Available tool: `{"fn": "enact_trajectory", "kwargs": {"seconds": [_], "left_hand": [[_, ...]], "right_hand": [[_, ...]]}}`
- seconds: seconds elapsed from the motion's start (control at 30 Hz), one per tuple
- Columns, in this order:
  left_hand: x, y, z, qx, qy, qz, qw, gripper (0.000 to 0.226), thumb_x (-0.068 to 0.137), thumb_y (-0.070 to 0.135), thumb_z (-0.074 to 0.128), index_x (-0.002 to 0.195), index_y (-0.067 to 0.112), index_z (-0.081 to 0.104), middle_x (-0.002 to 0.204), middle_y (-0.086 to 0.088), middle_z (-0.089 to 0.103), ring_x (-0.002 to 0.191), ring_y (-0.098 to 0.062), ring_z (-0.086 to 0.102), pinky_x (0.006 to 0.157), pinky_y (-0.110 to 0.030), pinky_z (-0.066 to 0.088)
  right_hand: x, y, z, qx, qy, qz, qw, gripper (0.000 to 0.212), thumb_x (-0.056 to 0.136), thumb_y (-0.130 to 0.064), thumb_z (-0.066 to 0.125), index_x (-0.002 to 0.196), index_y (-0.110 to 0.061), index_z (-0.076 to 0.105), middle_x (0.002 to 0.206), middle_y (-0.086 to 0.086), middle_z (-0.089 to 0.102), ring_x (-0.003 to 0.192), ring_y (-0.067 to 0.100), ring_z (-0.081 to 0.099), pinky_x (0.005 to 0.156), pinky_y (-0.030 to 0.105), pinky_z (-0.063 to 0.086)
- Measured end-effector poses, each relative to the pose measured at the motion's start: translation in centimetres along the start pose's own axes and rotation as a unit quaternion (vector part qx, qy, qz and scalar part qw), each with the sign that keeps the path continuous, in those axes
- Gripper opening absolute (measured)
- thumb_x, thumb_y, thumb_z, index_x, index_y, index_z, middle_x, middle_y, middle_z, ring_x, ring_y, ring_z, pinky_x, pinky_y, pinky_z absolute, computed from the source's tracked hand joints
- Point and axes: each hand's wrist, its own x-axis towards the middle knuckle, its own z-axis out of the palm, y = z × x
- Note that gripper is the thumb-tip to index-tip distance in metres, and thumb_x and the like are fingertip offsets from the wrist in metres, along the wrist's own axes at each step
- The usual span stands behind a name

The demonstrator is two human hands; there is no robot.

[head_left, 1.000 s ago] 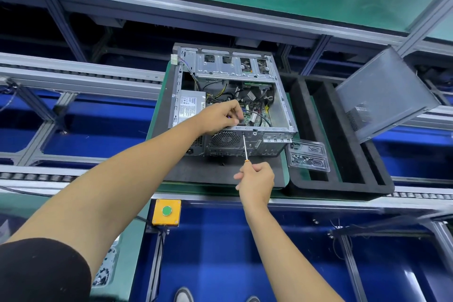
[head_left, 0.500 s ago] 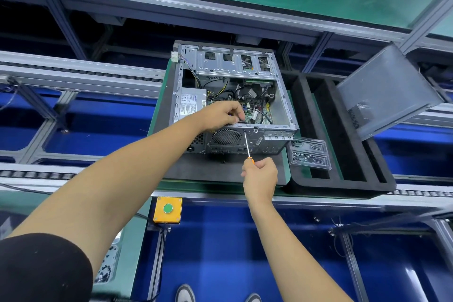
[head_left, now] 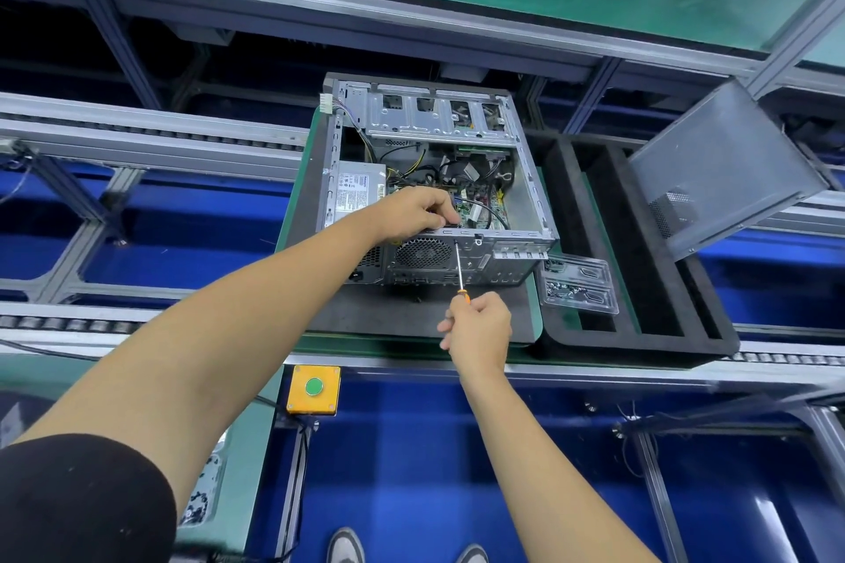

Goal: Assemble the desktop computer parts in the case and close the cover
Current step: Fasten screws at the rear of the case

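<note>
Change since a second ago: right hand [head_left: 478, 327] nearer the case [head_left: 532, 185], its fingers curled round the screwdriver [head_left: 458, 267], tip at the rear panel's top edge; left hand [head_left: 411, 213] unmoved, gripping that rim. Progress, judged: power supply [head_left: 355, 192] and board fitted, fastening underway, cover [head_left: 722, 171] off, propped at right. Room: foam tray [head_left: 640, 336] close beside; desk [head_left: 411, 320] edge near
</note>
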Motion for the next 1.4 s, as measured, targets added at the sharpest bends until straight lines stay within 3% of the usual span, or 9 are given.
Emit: {"fn": "enact_trajectory", "kwargs": {"seconds": [0.13,0.33,0.43,0.63,0.77,0.93,1.13,1.27,1.4], "left_hand": [[0.0,0.1,0.0,-0.005,-0.003,-0.002,1.0,0.023,0.094,0.004,0.058,0.094,0.023,0.071,0.098,0.023,0.072,0.088,-0.001,0.067,0.077,-0.026,0.049],[-0.1,0.2,-0.1,-0.005,-0.001,0.004,1.0,0.029,0.096,0.005,0.058,0.094,0.031,0.071,0.108,0.005,0.073,0.1,-0.022,0.067,0.088,-0.038,0.054],[0.0,0.1,-0.1,-0.007,0.0,0.004,1.0,0.027,0.097,0.005,0.059,0.096,0.029,0.071,0.11,0.001,0.072,0.1,-0.026,0.066,0.089,-0.039,0.052],[0.0,0.1,-0.2,0.003,-0.003,0.006,1.0,0.022,0.099,0.006,0.058,0.102,0.023,0.072,0.101,0.019,0.066,0.076,0.014,0.059,0.072,-0.018,0.043],[0.2,-0.1,-0.1,0.002,-0.003,0.005,1.0,0.021,0.098,0.005,0.058,0.102,0.02,0.072,0.104,0.017,0.067,0.085,0.011,0.061,0.076,-0.019,0.045],[0.5,-0.3,-0.1,0.011,-0.005,0.004,1.0,0.019,0.098,0.002,0.058,0.106,0.01,0.073,0.094,0.022,0.065,0.076,0.02,0.058,0.068,-0.005,0.04],[0.6,-0.4,0.0,0.012,0.001,0.001,1.0,0.018,0.098,0.0,0.058,0.106,0.007,0.072,0.09,0.021,0.065,0.072,0.019,0.059,0.063,0.001,0.039],[0.6,-0.4,0.0,0.012,0.002,0.002,1.0,0.02,0.097,0.001,0.058,0.104,0.012,0.073,0.093,0.022,0.067,0.076,0.019,0.06,0.066,0.001,0.04],[0.4,-0.2,-0.1,0.007,0.001,-0.003,1.0,0.024,0.097,0.003,0.06,0.095,0.024,0.073,0.086,0.028,0.068,0.077,0.017,0.06,0.069,-0.005,0.042]], "right_hand": [[0.1,0.0,0.1,-0.002,-0.023,0.024,0.999,0.022,0.098,-0.025,0.045,0.087,-0.014,0.06,0.061,-0.002,0.072,0.048,0.017,0.054,0.063,0.036,0.046],[0.6,-0.1,0.1,0.031,0.02,0.024,0.999,0.017,0.086,-0.015,0.062,0.085,-0.014,0.046,0.081,0.018,0.066,0.061,0.027,0.051,0.058,0.039,0.042],[0.6,-0.1,-0.2,0.034,0.006,0.026,0.999,0.013,0.09,-0.018,0.056,0.082,-0.008,0.052,0.064,0.012,0.071,0.048,0.026,0.061,0.054,0.034,0.043],[0.7,0.5,-0.1,0.056,-0.015,0.056,0.997,0.02,0.095,-0.026,0.053,0.087,-0.011,0.062,0.056,-0.004,0.066,0.055,0.021,0.05,0.061,0.037,0.041],[1.1,0.3,-0.2,0.05,0.02,0.045,0.998,0.016,0.088,-0.02,0.063,0.087,-0.013,0.048,0.077,0.015,0.068,0.06,0.025,0.051,0.059,0.037,0.039],[0.8,0.5,-0.5,0.05,-0.035,0.053,0.997,0.018,0.095,-0.023,0.051,0.086,-0.008,0.056,0.057,0.01,0.07,0.041,0.022,0.059,0.05,0.031,0.039],[0.7,0.2,-0.3,0.061,-0.025,0.074,0.995,0.02,0.086,-0.023,0.06,0.076,-0.006,0.061,0.056,0.003,0.052,0.048,0.021,0.036,0.052,0.033,0.029],[0.4,0.2,-0.8,-0.016,0.045,0.007,0.999,0.015,0.087,-0.02,0.063,0.083,-0.009,0.053,0.063,0.004,0.069,0.059,0.023,0.06,0.057,0.036,0.045],[1.0,-0.2,-1.6,0.15,-0.091,0.148,0.973,0.016,0.096,-0.016,0.057,0.082,-0.009,0.055,0.05,0.005,0.061,0.037,0.015,0.042,0.039,0.021,0.032]]}}
